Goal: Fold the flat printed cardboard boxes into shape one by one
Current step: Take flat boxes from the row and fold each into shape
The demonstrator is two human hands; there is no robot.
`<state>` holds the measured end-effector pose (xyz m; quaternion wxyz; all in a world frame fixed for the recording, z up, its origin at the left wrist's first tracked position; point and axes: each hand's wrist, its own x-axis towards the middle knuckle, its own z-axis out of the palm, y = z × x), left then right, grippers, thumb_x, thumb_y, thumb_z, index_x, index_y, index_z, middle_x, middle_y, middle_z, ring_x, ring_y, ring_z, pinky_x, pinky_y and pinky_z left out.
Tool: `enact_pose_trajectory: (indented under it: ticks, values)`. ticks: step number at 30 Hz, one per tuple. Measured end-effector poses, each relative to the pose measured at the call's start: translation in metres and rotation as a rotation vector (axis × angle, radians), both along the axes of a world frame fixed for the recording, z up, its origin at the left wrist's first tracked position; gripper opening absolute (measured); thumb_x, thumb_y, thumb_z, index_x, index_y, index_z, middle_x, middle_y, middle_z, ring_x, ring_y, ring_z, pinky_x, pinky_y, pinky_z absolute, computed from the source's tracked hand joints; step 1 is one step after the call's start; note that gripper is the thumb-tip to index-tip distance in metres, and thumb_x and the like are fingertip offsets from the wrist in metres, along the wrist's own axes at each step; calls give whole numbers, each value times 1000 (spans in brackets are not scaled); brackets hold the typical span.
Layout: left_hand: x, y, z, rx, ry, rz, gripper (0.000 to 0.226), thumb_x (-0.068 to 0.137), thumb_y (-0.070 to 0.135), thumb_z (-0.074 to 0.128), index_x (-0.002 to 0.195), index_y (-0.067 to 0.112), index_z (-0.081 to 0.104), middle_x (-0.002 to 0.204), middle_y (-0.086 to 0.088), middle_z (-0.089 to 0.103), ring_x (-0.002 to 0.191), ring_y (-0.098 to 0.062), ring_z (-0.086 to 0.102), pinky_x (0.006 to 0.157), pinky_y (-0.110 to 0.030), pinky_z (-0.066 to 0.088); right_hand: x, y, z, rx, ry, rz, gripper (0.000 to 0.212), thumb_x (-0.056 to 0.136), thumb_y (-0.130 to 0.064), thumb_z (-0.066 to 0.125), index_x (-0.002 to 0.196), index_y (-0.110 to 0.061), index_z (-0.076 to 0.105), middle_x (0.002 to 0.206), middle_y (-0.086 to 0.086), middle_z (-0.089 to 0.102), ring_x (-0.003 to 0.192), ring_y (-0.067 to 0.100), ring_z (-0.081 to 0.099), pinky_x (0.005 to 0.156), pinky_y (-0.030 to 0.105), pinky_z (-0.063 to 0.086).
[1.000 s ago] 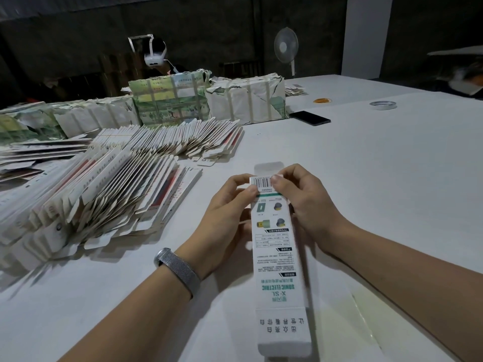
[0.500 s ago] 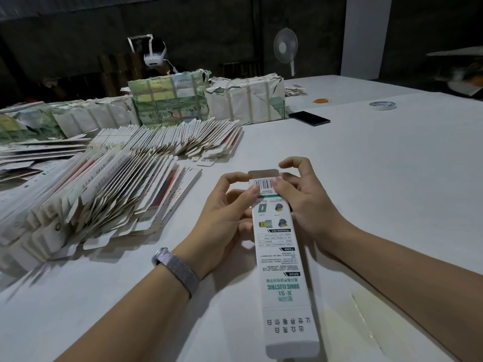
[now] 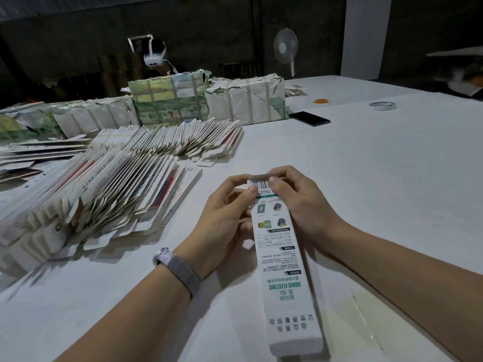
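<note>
both hands curled round the far end of the long printed box (image 3: 283, 257): left hand (image 3: 224, 223) and right hand (image 3: 305, 205) thumbs pinching by the barcode, end flap (image 3: 264, 175) bent over. box lies lengthwise on the white table (image 3: 379, 165), flat boxes (image 3: 104, 194) fanned out left.

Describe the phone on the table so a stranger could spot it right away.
Start at the white table and find the strapped bundle of white card at its far side. Just right of it lies the phone, the only flat black slab there, unlike the round tape roll farther right.
</note>
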<state>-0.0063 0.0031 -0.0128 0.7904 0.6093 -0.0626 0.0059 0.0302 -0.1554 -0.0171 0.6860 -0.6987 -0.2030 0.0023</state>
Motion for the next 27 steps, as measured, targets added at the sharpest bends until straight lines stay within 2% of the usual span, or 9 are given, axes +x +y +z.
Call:
enact_pose_trajectory:
  ticks: [5,8,10,14,27]
  values:
    - [1,-1,-1,-10,-14,13,9,81,28,70,90,27,72,84,-10,67,68,-27,59,47,-26,50,1,0,0,0,10,-9,28,86,-42,57,100,-20,64,85,6,75,76,27,73,77,50,57]
    - [0,-2,-1,-16,-17,20,18,79,29,71,96,23,69,88,-12,64,67,-25,62,47,-26,50,0,0,1,14,25,11,21,86,-42,58,98,-27,67,85,10,76,76,29,73,76,50,56]
    - [-1,-2,-1,-13,-22,20,25,79,29,70,101,19,65,88,-12,64,66,-23,63,47,-25,49,-1,0,2,21,26,25,15,93,-37,59,99,-27,68,84,11,76,75,29,73,72,46,57]
    - [-2,-2,1,-14,-24,14,28,79,28,69,104,16,61,84,-9,64,63,-22,64,45,-24,48,-1,-2,3,68,57,31,9,100,-22,59,103,-15,64,77,11,76,63,22,72,53,28,54]
    - [-3,-2,3,-4,-24,-5,31,81,30,69,108,16,61,85,-9,69,63,-23,68,48,-27,54,-1,-3,4,90,68,58,9,99,-25,60,102,-18,64,77,10,76,63,21,73,50,26,53]
